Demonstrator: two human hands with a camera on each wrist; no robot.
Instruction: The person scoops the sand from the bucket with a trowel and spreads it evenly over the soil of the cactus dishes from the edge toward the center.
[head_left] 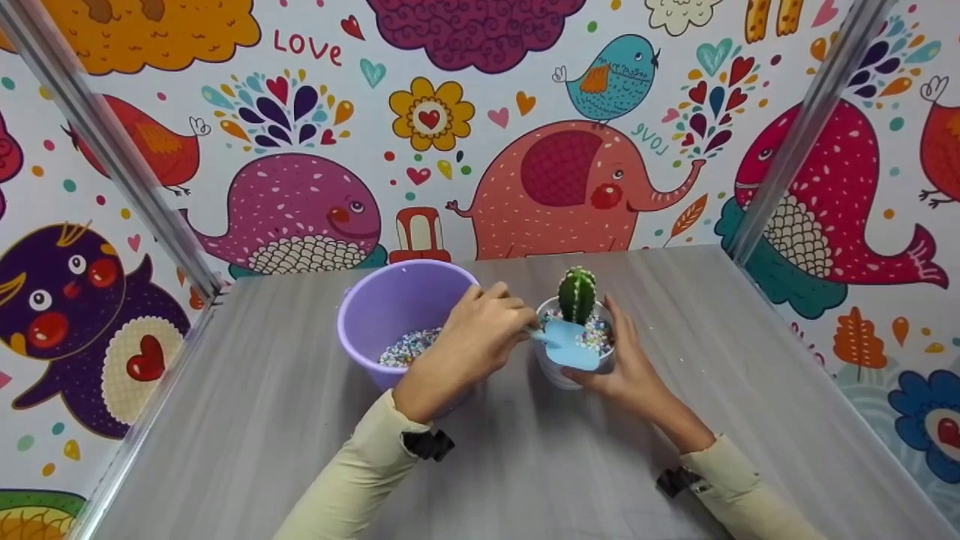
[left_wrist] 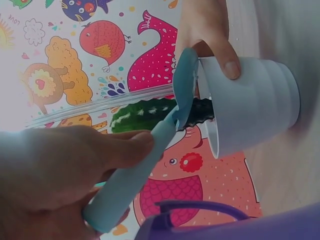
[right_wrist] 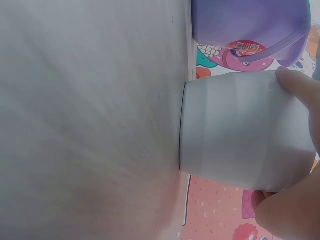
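My left hand (head_left: 484, 330) grips the handle of a light blue toy shovel (head_left: 570, 346), its blade tilted over the rim of a white pot (left_wrist: 257, 100). A green cactus (head_left: 577, 294) stands upright in that pot, with multicoloured beads (head_left: 596, 330) around its base. Thumb and fingers of my right hand (head_left: 634, 367) hold the pot from its right side, near the rim, as it stands on the table. Left of the pot is a purple bucket (head_left: 360, 315) with more multicoloured beads (head_left: 409, 346) at its bottom; my left forearm crosses in front of it.
The grey wood-grain table (head_left: 262, 420) ends at a wall with printed cartoon animals (head_left: 555, 195). Metal posts (head_left: 810, 127) stand at the back corners. A few tiny beads lie on the table right of the pot. The bucket has a purple handle (left_wrist: 205, 206).
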